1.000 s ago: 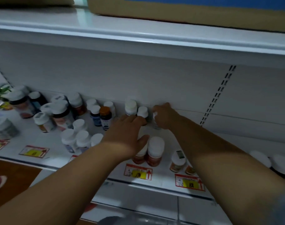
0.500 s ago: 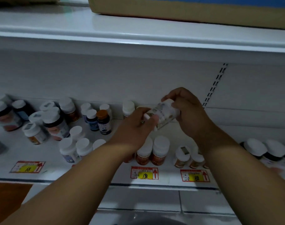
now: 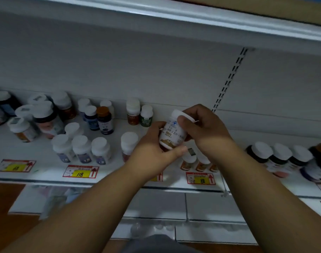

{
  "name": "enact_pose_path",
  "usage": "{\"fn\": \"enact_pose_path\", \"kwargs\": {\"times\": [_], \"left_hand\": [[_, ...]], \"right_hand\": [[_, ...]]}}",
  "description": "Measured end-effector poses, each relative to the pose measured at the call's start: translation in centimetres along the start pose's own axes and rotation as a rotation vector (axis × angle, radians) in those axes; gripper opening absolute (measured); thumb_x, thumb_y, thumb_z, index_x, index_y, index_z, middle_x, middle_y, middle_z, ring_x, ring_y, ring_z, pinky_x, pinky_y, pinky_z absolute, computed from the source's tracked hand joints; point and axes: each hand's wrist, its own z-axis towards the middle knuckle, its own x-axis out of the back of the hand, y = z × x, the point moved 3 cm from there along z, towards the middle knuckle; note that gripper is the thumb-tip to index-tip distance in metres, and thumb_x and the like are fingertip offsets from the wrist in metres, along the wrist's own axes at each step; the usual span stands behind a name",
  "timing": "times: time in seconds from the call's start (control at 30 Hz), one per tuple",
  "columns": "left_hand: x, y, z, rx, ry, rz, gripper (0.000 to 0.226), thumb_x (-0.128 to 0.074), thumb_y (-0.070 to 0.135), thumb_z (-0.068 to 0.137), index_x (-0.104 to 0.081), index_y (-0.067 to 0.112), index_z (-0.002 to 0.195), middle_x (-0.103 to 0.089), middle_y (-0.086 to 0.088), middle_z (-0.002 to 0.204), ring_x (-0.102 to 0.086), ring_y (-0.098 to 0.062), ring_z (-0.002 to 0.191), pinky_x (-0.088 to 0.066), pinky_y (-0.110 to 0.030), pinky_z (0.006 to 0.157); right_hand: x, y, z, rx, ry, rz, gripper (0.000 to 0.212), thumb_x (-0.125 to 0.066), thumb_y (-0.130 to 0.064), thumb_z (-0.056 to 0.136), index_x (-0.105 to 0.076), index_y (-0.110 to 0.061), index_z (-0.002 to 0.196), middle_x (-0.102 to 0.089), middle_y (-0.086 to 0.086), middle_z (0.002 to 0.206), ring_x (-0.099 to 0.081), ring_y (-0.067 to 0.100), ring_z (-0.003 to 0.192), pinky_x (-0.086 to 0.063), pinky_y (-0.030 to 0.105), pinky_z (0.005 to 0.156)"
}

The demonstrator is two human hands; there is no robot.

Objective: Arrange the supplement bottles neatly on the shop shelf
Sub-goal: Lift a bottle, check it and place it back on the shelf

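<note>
One white-capped, white-labelled bottle (image 3: pixel 171 133) sits between two bare hands. Left of them, three matching white-capped bottles (image 3: pixel 82 149) stand in a row. Right of them are three dark, white-capped bottles (image 3: pixel 280 156). Below the hands, three red-and-yellow price tags (image 3: pixel 80 172) show fully.

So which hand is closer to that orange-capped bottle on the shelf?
Left. The left hand is a short way right of the orange-capped bottle; the right hand is farther right.

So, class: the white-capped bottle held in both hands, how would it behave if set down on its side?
The bottle looks round, so it would probably roll on the flat shelf. Its rigid-looking wall seems unlikely to flex under the left hand and right hand. Its glossy label may be slippery.
</note>
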Motion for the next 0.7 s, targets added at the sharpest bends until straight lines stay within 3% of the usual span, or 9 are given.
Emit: {"fn": "enact_pose_path", "kwargs": {"times": [0.1, 0.23, 0.37, 0.47, 0.53, 0.6, 0.7], "left_hand": [[1.2, -0.1, -2.8, 0.026, 0.108, 0.103, 0.065, -0.078, 0.051, 0.069, -0.044, 0.035, 0.123, -0.062, 0.023, 0.096, -0.059, 0.013, 0.085, -0.046, -0.007, 0.062], [3.8, -0.2, -7.5, 0.067, 0.271, 0.168, 0.060, -0.074, 0.058, 0.064, -0.045, 0.043, 0.114, -0.063, 0.027, 0.094, -0.062, 0.008, 0.080, -0.048, -0.012, 0.060], [7.8, -0.8, -12.6, 0.093, 0.398, 0.184, 0.059, -0.077, 0.051, 0.068, -0.045, 0.041, 0.118, -0.063, 0.025, 0.096, -0.063, 0.005, 0.081, -0.053, -0.020, 0.063], [12.0, -2.0, -16.1, 0.132, 0.460, 0.189, 0.061, -0.079, 0.046, 0.070, -0.044, 0.040, 0.120, -0.063, 0.025, 0.095, -0.063, 0.006, 0.082, -0.051, -0.014, 0.062], [15.2, -3.0, -17.9, 0.150, 0.492, 0.195, 0.061, -0.079, 0.045, 0.071, -0.044, 0.039, 0.121, -0.064, 0.023, 0.095, -0.062, 0.006, 0.082, -0.049, -0.012, 0.062], [18.8, -4.2, -19.6, 0.169, 0.510, 0.217, 0.062, -0.078, 0.046, 0.071, -0.043, 0.041, 0.122, -0.064, 0.021, 0.097, -0.062, 0.006, 0.082, -0.052, -0.018, 0.065], [24.8, -6.2, -22.4, 0.197, 0.529, 0.243, 0.062, -0.076, 0.050, 0.070, -0.041, 0.044, 0.120, -0.063, 0.024, 0.097, -0.062, 0.007, 0.082, -0.053, -0.018, 0.065]], "right_hand": [[-1.8, -0.6, -1.7, 0.038, -0.036, 0.042, 0.012, -0.068, -0.044, 0.079, -0.064, -0.035, 0.087, -0.070, -0.012, 0.087, -0.069, 0.007, 0.075, -0.059, 0.032, 0.064], [-5.2, -2.7, -4.4, 0.137, -0.204, 0.198, 0.012, -0.070, -0.036, 0.084, -0.065, -0.034, 0.095, -0.070, -0.007, 0.084, -0.068, 0.004, 0.066, -0.051, 0.020, 0.046], [-10.4, -5.4, -6.7, 0.211, -0.362, 0.273, 0.013, -0.070, -0.030, 0.086, -0.065, -0.030, 0.098, -0.070, -0.007, 0.088, -0.068, 0.011, 0.074, -0.054, 0.029, 0.055], [-15.4, -7.9, -7.9, 0.252, -0.448, 0.276, 0.013, -0.071, -0.026, 0.085, -0.065, -0.029, 0.096, -0.069, -0.013, 0.086, -0.067, 0.004, 0.074, -0.055, 0.024, 0.061], [-19.1, -9.6, -8.3, 0.268, -0.480, 0.258, 0.014, -0.072, -0.029, 0.083, -0.065, -0.030, 0.096, -0.070, -0.013, 0.090, -0.068, 0.006, 0.080, -0.058, 0.030, 0.068], [-23.2, -11.2, -8.9, 0.277, -0.506, 0.256, 0.016, -0.071, -0.034, 0.079, -0.065, -0.032, 0.094, -0.070, -0.011, 0.090, -0.068, 0.008, 0.080, -0.057, 0.030, 0.067], [-29.5, -13.7, -10.0, 0.277, -0.544, 0.257, 0.018, -0.071, -0.036, 0.079, -0.065, -0.034, 0.096, -0.070, -0.012, 0.088, -0.068, 0.003, 0.078, -0.054, 0.020, 0.060]]}}
